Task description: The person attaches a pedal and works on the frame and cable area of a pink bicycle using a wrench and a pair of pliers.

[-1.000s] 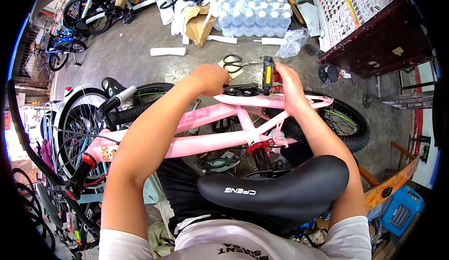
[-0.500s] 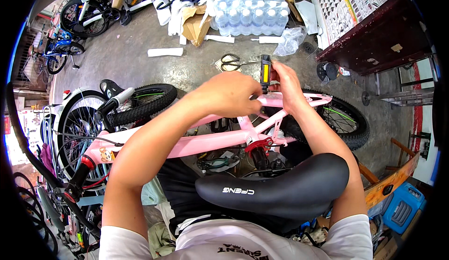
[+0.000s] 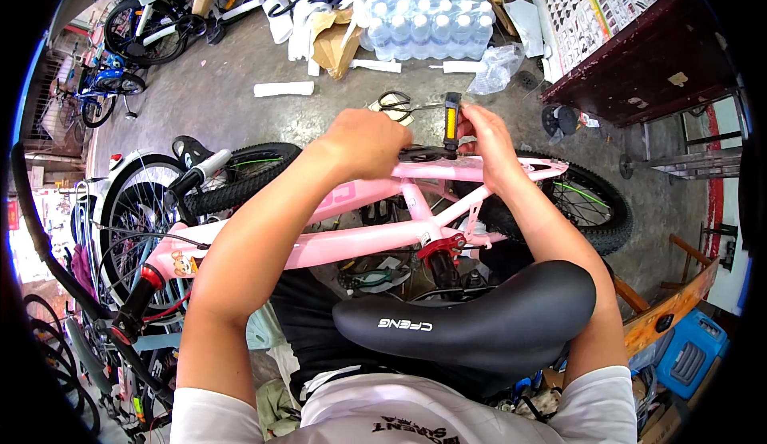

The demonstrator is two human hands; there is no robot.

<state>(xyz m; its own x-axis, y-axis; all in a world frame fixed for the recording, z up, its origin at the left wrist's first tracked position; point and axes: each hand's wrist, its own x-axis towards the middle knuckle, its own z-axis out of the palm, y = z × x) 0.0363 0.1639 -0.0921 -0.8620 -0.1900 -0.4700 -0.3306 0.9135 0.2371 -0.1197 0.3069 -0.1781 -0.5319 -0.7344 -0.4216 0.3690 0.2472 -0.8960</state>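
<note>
Left hand (image 3: 366, 144) shifted left, away from pedal (image 3: 451, 127)

Right hand (image 3: 494, 147) grasps the pedal from its right side. Left hand is curled; contents cannot be determined. Pedal stands at the far side of the pink frame (image 3: 351, 246); black saddle (image 3: 471, 316) lies near.

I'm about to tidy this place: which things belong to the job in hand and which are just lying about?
Job in hand:
pink bike
its pedal, at the right hand
black seat

Apparently just lying about:
scissors
bottle pack
torn cardboard
blue case
</note>
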